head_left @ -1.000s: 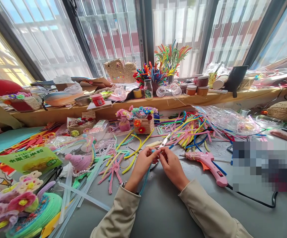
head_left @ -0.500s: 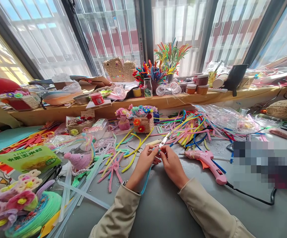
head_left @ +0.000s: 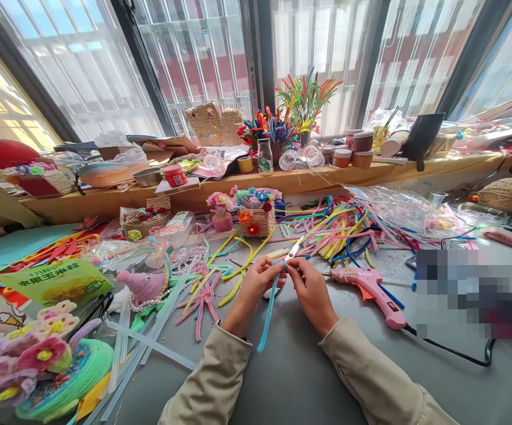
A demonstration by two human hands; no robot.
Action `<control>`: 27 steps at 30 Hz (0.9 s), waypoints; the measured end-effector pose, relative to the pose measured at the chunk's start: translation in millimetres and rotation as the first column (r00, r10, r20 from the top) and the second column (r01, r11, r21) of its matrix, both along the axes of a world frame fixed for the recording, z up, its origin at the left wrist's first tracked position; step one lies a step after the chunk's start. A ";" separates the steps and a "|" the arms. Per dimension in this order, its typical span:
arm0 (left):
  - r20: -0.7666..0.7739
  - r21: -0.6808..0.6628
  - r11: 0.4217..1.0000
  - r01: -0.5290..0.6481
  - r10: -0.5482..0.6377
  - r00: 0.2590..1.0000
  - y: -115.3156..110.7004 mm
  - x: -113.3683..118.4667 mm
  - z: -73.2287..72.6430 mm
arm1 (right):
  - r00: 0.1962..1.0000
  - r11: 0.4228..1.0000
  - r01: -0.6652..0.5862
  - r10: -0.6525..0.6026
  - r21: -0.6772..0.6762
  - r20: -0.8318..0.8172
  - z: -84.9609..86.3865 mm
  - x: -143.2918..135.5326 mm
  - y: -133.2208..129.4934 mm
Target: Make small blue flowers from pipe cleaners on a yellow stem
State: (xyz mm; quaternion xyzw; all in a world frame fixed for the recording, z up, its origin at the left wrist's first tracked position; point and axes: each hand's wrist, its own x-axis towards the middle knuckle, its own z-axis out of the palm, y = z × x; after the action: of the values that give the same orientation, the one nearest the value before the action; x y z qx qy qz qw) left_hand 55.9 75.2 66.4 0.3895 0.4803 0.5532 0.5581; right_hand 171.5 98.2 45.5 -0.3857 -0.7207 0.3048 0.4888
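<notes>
A light-blue pipe cleaner (head_left: 268,319) is pinched between the fingertips of both hands, and its long end hangs down toward me. My left hand (head_left: 255,283) grips it from the left, fingers closed. From the other side my right hand (head_left: 309,289) pinches its upper end, thumb and fingers together. Just beyond the fingertips lie scissors (head_left: 294,249) with silver blades pointing away; my hands hide part of them. To the right of my right hand rests a pink glue gun (head_left: 373,289).
Left of my hands lie pink pipe-cleaner pieces (head_left: 203,301) and clear glue sticks (head_left: 150,342). A heap of coloured pipe cleaners (head_left: 340,230) spreads behind. A flower basket (head_left: 256,221) stands at the table's back, below a crowded wooden ledge (head_left: 220,188). The glue gun's black cord (head_left: 450,352) curves rightward.
The pipe cleaner's hanging end has swung out from beside my left wrist and shows more fully between my forearms. Both hands stay close together, with a slight shift of the fingers.
</notes>
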 end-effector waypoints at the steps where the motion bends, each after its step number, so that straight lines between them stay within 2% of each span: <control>1: -0.005 -0.002 1.000 0.004 -0.004 1.000 0.0 0.0 0.1 | 1.000 1.000 0.011 -0.011 0.010 0.003 -0.1 0.0 0.0; 8: 0.001 0.005 0.999 0.033 -0.033 0.999 0.3 1.3 -2.7 | 0.999 0.998 0.052 -0.052 0.043 -0.001 1.7 1.7 -2.2; 17: -0.042 -0.021 1.000 -0.005 0.004 0.999 1.2 3.7 -0.5 | 0.998 0.998 0.058 -0.059 0.035 0.024 -0.6 1.7 -2.5; 21: -0.110 0.007 1.000 -0.024 0.025 0.994 -0.1 6.4 2.8 | 0.997 0.996 0.076 -0.076 0.041 0.004 -0.3 1.6 -2.9; 27: -0.105 0.027 0.999 -0.035 0.037 0.994 -1.6 6.5 1.5 | 0.997 0.996 0.078 -0.078 0.040 0.016 -0.7 1.5 -3.7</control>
State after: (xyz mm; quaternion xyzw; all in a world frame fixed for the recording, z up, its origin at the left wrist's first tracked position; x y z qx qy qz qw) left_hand 62.4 73.7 68.0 0.4164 0.5092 0.5477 0.5171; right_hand 173.0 94.5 44.8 -0.4064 -0.7152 0.2678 0.5015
